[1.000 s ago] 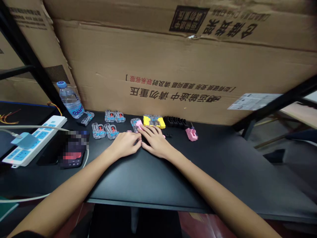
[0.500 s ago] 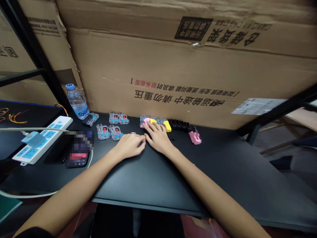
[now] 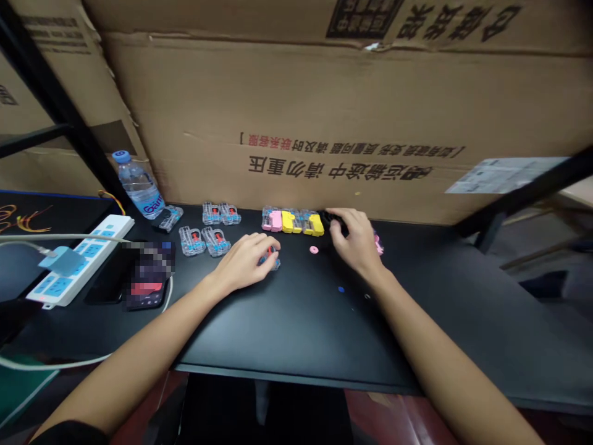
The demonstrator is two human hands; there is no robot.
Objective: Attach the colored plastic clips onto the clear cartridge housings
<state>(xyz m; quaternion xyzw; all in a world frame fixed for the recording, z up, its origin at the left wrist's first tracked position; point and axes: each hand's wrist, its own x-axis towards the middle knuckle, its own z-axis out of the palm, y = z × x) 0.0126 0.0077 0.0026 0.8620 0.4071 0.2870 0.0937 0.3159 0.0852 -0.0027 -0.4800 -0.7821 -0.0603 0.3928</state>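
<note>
My left hand (image 3: 248, 262) curls round a small clear plastic toy piece (image 3: 276, 263) with a red part, low over the table. Most of that piece is hidden by the fingers. To the right, my right hand (image 3: 356, 244) has its fingertips closed at the black plastic parts (image 3: 327, 217), largely covering them. Between the hands, a row of clear pieces stands at the back with a pink body (image 3: 275, 220) and yellow bodies (image 3: 291, 222) against them. A pink ring (image 3: 314, 250) lies in front of this row. A pink part (image 3: 378, 243) shows partly behind my right hand.
Several clear pieces (image 3: 191, 241) lie left of my left hand. Further left are a water bottle (image 3: 142, 188), a phone (image 3: 148, 287), a white power strip (image 3: 83, 259) and a cable. Cardboard (image 3: 287, 99) walls the back. A blue disc (image 3: 341, 289) lies on the black table (image 3: 278, 334).
My right hand has moved right, from the pink and yellow bodies to the black parts. My left hand now has a clear piece under its fingers. The ring and blue disc have come into view.
</note>
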